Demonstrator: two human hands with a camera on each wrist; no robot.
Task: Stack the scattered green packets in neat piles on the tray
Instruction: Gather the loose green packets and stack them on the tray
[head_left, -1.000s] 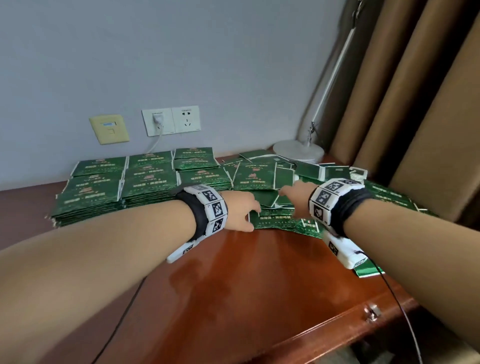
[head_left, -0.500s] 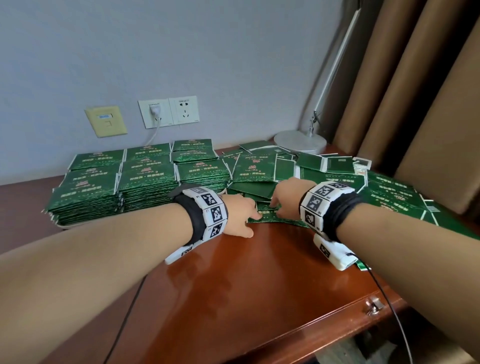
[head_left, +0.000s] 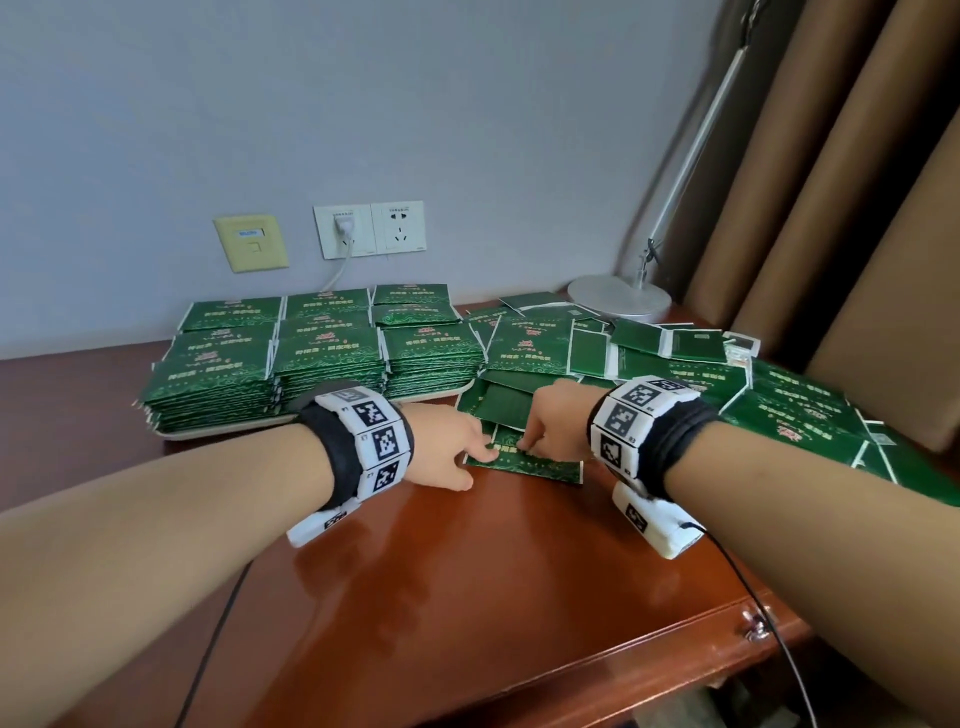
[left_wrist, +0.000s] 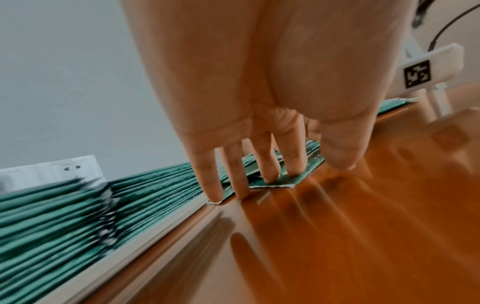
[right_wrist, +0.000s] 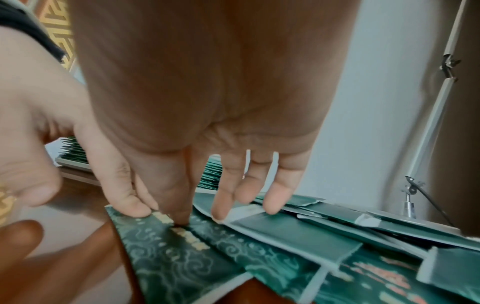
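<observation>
Glossy wooden desk (head_left: 467, 597), grey wall (head_left: 363, 104), brown curtains (head_left: 831, 182)

left hand (head_left: 447, 447) fingertips on flat green foil packet (head_left: 535, 460) | right hand (head_left: 558, 421) fingertips touching same packet, just right | stacked green packets (head_left: 327, 358) on pale tray (head_left: 218, 431) left of hands

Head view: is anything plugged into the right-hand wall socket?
No. The right socket is bare; the white plug sits in the left socket beside it.
</observation>
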